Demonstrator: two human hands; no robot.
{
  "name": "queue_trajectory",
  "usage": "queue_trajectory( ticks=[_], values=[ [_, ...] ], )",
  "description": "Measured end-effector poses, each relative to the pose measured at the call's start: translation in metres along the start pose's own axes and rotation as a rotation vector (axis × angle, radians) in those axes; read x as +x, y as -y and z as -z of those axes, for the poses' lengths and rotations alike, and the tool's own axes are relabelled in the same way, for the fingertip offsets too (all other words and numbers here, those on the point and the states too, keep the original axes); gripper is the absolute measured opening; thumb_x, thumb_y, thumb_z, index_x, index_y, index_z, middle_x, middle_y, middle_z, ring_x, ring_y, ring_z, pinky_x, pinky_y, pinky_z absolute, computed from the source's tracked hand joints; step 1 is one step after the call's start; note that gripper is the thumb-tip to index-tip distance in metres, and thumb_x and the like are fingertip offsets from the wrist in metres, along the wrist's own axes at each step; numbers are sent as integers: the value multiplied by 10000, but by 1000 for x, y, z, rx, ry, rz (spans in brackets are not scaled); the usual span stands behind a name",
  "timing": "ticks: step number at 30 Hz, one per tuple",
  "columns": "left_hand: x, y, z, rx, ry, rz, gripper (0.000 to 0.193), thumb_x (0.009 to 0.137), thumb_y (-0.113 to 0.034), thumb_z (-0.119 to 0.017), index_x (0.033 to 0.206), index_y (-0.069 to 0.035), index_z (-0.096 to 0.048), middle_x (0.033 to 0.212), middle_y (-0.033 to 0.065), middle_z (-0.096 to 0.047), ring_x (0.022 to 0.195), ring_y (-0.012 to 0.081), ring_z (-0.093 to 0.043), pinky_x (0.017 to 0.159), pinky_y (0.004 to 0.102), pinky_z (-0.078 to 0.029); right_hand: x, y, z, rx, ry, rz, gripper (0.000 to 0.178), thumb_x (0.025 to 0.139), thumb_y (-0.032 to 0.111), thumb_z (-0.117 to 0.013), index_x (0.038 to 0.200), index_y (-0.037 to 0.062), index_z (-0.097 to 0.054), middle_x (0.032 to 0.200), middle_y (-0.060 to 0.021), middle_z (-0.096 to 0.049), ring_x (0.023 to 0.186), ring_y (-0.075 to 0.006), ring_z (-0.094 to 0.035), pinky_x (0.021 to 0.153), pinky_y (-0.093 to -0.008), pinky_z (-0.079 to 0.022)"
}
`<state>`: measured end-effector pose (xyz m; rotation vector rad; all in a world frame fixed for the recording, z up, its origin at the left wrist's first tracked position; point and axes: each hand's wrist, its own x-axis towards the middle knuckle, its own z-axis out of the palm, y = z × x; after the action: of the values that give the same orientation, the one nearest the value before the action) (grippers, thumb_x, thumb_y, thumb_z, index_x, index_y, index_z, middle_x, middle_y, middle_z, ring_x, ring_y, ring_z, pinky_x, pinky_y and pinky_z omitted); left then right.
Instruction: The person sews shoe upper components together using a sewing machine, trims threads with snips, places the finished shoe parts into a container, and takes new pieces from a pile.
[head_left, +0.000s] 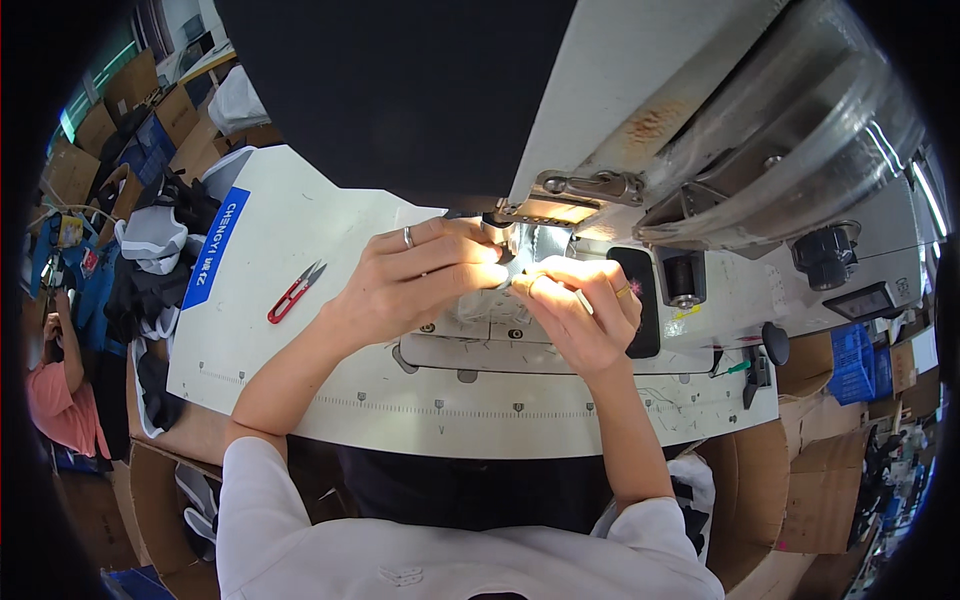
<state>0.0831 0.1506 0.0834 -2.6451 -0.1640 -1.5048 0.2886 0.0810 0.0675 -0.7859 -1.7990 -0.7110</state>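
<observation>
A white sewing machine (pixel 640 110) stands before me, its lamp lighting the spot under its head. My left hand (pixel 425 272), with a ring on one finger, reaches in from the left, fingertips pinched close to the needle area. From the right comes my right hand (pixel 588 308), also pinched and wearing a ring, its fingertips almost meeting the left ones. Between them is something small, pale and dark, too glary and covered to name. Red-handled thread snips (pixel 295 292) lie on the white table (pixel 300 375), left of my left hand.
A black rounded rectangular thing (pixel 640 300) lies right of my right hand. Black and white pieces (pixel 160 250) are piled past the table's left edge. Cardboard boxes (pixel 740 490) stand below the table's front. A person in a pink top (pixel 70 400) sits at far left.
</observation>
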Motion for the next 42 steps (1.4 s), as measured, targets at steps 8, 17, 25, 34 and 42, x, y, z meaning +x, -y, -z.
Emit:
queue_trajectory(
  ticks=[8,17,25,34,42],
  values=[
    [1,4,-1,1,13,77,259,674,36,-726,898,-88,-688,958,-4,-664,824,186,-666,612,271,-534,1,-1,3,-3,76,-111,269,673,197,-886,870,107,-727,915,-23,-675,788,-196,-597,664,-306,-489],
    [-8,9,-6,-139,45,179,344,664,5,-762,982,-117,-708,1027,-21,-682,854,172,-663,680,293,-535,-5,3,12,5,113,-186,306,693,166,-878,919,82,-689,981,-48,-704,837,-209,-636,708,-311,-493],
    [-20,17,0,244,136,296,553,619,26,-733,1141,-126,-635,1083,23,-631,878,212,-644,723,346,-533,-11,42,-1,89,-33,-289,299,677,-20,-840,910,50,-665,906,-65,-672,756,-192,-607,617,-284,-490],
    [8,-81,63,-238,-102,1053,665,732,-233,-818,1308,-18,-564,1055,100,-647,993,173,-642,832,295,-506,20,108,-27,589,237,-865,390,749,85,-776,1096,14,-612,879,-93,-592,719,-249,-592,618,-348,-495],
    [-45,-59,104,-393,136,842,782,843,-566,-705,1245,87,-551,1130,142,-630,1030,203,-590,935,352,-441,19,101,10,528,239,-430,189,803,-4,-738,958,7,-631,803,-75,-629,655,-190,-570,532,-277,-445]
  ],
)
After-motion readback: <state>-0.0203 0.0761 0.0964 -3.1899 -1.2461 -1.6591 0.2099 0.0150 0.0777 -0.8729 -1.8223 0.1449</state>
